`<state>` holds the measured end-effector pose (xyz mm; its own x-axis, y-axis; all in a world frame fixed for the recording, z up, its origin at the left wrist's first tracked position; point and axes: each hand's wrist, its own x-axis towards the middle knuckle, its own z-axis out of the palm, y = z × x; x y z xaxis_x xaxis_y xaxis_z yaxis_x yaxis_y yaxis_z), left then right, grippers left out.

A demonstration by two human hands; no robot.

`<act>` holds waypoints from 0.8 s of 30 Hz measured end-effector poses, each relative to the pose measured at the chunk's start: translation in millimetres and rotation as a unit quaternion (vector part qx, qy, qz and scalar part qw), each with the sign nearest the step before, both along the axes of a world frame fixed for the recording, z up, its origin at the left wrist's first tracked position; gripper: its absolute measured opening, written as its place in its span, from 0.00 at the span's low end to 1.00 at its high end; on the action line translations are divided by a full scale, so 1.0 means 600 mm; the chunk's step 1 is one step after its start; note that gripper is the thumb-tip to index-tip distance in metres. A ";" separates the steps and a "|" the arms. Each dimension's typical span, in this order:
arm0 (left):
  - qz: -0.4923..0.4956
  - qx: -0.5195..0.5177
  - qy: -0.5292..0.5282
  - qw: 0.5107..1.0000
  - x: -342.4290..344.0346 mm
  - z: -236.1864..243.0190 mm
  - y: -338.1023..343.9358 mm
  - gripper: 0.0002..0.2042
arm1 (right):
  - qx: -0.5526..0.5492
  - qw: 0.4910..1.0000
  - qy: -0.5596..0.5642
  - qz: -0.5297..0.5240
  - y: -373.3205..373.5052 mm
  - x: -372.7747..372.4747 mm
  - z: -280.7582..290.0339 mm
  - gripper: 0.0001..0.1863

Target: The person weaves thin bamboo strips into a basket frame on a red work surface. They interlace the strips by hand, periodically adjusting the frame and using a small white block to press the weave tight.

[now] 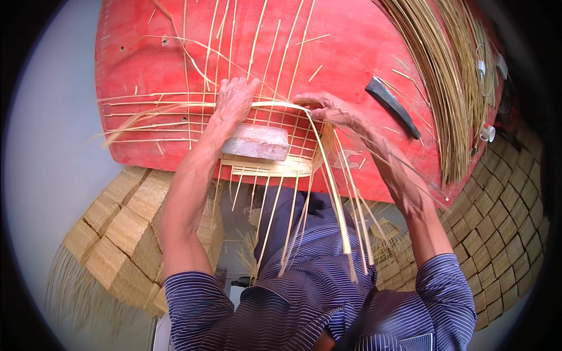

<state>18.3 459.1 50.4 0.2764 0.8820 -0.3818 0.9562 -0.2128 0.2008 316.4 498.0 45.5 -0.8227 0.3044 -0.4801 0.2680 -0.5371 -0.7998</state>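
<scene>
A half-woven lattice of bamboo strips lies on the red board, with loose strip ends hanging over its near edge toward my lap. My left hand is closed at the lattice's far side, on a pale bamboo strip that runs rightward. Where that strip bends sharply toward me, my right hand has its thumb and fingers brought together around it. The exact grip of the fingertips is partly hidden. Between my forearms, a whitish brick-like block rests on the weave, beside a denser woven band.
The red board bears a dark curved blade-like tool right of my right hand. A long bundle of thin strips lines its right edge, near a white cup. Woven baskets stand below on both sides.
</scene>
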 end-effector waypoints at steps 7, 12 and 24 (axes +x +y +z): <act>-0.001 0.061 0.025 0.998 -0.003 -0.016 0.032 0.10 | -0.005 1.000 -0.018 0.019 0.006 -0.008 0.014 0.33; 0.113 0.143 -0.018 0.983 -0.002 -0.016 0.043 0.11 | 0.005 0.999 -0.049 0.018 -0.001 -0.001 -0.003 0.31; 0.626 -0.056 -0.275 0.727 -0.058 -0.078 0.064 0.19 | 0.000 0.999 -0.034 -0.001 -0.006 0.001 -0.008 0.30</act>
<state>-16.6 497.2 3.5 -0.5795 0.5450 -0.6059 0.1542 0.8033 0.5752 317.0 494.2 40.6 -0.7882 0.3054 -0.5343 0.3204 -0.5377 -0.7799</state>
